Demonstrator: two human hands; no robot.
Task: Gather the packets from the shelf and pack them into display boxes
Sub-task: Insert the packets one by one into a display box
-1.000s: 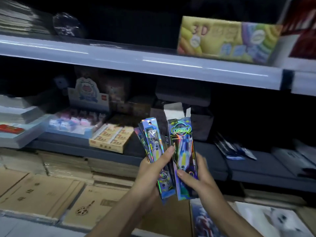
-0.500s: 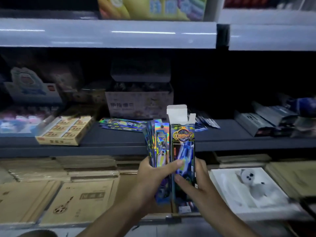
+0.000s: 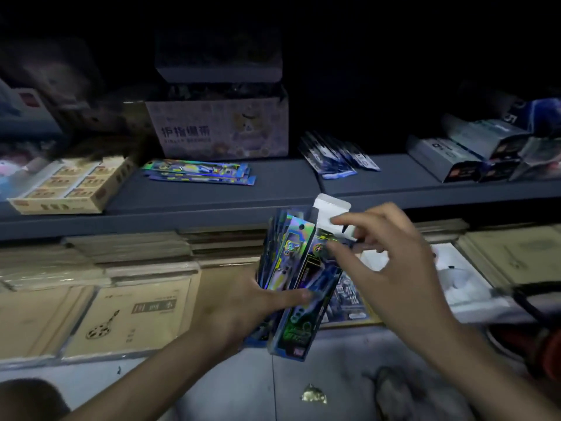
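My left hand (image 3: 258, 302) grips a fan of shiny holographic packets (image 3: 283, 253) together with a tall dark display box (image 3: 306, 302), thumb pressed across the box's front. The box's white top flap (image 3: 331, 208) stands open. My right hand (image 3: 391, 262) hovers at the box's upper right, its fingertips pinching the white side flap by the opening. More holographic packets (image 3: 200, 171) lie flat on the grey shelf (image 3: 212, 202) behind, and a pile of blue packets (image 3: 337, 156) lies to their right.
A pale printed carton (image 3: 218, 132) stands at the shelf's back. A tan tray of small boxes (image 3: 69, 186) sits at left, grey boxes (image 3: 449, 156) at right. Brown flat cartons (image 3: 127, 314) fill the lower level. A gold scrap (image 3: 314, 393) lies on the floor.
The view has dropped lower and closer. My right hand left the box's lower body and rose to its open top flaps. My left hand now holds both the packets and the box.
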